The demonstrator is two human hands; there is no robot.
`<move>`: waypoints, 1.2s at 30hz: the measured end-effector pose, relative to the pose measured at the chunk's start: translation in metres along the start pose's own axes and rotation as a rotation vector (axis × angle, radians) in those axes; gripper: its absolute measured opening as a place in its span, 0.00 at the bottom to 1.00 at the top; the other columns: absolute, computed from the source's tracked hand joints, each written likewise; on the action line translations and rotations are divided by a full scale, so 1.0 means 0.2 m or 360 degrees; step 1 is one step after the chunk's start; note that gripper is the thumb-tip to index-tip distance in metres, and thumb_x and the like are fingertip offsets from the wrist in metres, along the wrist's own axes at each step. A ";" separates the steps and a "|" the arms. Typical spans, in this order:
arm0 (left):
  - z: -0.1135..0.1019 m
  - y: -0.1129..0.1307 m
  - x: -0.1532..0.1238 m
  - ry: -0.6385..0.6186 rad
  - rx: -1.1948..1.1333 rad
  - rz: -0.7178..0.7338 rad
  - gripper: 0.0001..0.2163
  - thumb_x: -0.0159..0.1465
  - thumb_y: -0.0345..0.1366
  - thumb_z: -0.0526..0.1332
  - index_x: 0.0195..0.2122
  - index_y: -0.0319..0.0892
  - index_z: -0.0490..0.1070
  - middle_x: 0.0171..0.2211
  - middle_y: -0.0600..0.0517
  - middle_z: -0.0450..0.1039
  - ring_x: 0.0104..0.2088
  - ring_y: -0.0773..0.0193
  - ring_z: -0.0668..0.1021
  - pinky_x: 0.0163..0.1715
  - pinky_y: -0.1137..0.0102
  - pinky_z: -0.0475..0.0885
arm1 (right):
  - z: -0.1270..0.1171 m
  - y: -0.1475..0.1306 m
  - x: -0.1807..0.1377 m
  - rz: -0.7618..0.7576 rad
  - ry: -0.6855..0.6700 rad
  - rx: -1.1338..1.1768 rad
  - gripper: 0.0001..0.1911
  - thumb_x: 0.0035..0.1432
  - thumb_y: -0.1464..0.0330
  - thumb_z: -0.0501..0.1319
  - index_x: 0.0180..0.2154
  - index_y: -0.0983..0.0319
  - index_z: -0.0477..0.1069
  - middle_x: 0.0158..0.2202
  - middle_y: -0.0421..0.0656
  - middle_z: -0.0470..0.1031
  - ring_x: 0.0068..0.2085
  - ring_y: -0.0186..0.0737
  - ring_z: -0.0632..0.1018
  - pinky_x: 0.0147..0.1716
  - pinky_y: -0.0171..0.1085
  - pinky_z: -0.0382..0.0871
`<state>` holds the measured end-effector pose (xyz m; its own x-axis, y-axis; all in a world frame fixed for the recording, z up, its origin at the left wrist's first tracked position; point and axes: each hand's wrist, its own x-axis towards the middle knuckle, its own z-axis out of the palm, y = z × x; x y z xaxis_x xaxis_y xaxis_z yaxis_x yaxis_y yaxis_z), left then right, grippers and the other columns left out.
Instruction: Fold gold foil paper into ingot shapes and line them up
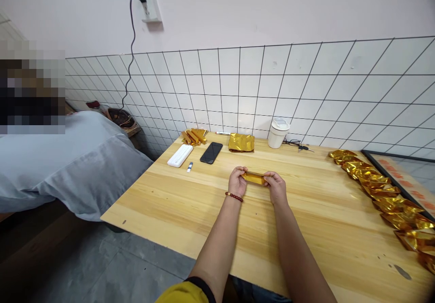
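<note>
Hands meet near the middle of the tabletop (176, 203): left hand (237, 183) and right hand (276, 187) each pinch one end of a folded gold foil strip (253, 178). More gold foil pieces (380, 189) line the right edge.

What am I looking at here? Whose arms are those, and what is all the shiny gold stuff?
The camera sits on a person's head and looks down, so the two arms at the bottom are that person's own. The left hand, with a bead bracelet on its wrist, and the right hand together pinch a folded piece of gold paper just above a wooden table. On the table lie a black phone, a white power bank, a white cup, a stack of gold sheets, a small pile of folded gold pieces and, along the right side, a long row of folded gold shapes. Another person in a grey shirt sits at the left.
</note>
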<state>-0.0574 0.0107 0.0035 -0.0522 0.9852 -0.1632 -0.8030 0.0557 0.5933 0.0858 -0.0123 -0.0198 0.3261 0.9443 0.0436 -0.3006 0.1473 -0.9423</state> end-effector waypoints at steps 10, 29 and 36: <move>0.00 0.03 -0.02 -0.0044 -0.0211 -0.0117 0.06 0.45 0.32 0.64 0.26 0.42 0.72 0.25 0.52 0.71 0.28 0.64 0.74 0.33 0.68 0.69 | 0.00 -0.01 0.00 0.0035 -0.0047 -0.0007 0.12 0.38 0.62 0.71 0.28 0.59 0.77 0.21 0.37 0.73 0.22 0.34 0.68 0.25 0.35 0.63; -0.01 0.04 0.03 0.0151 -0.0270 -0.0151 0.08 0.53 0.26 0.69 0.32 0.41 0.74 0.26 0.55 0.71 0.24 0.74 0.72 0.26 0.76 0.67 | 0.01 0.03 0.03 -0.0100 0.0115 -0.0140 0.20 0.40 0.52 0.73 0.30 0.59 0.77 0.24 0.37 0.74 0.25 0.34 0.69 0.29 0.36 0.66; -0.01 0.02 0.03 0.0161 -0.0143 -0.0138 0.12 0.50 0.31 0.74 0.29 0.40 0.71 0.21 0.59 0.65 0.19 0.78 0.68 0.17 0.80 0.57 | 0.02 0.02 0.03 -0.0104 0.0201 -0.0104 0.22 0.39 0.51 0.73 0.30 0.60 0.76 0.21 0.37 0.72 0.23 0.33 0.69 0.26 0.35 0.65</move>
<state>-0.0625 0.0155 0.0032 -0.0361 0.9557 -0.2922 -0.8567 0.1210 0.5015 0.0831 -0.0044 -0.0227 0.4544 0.8883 0.0670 -0.2178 0.1837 -0.9585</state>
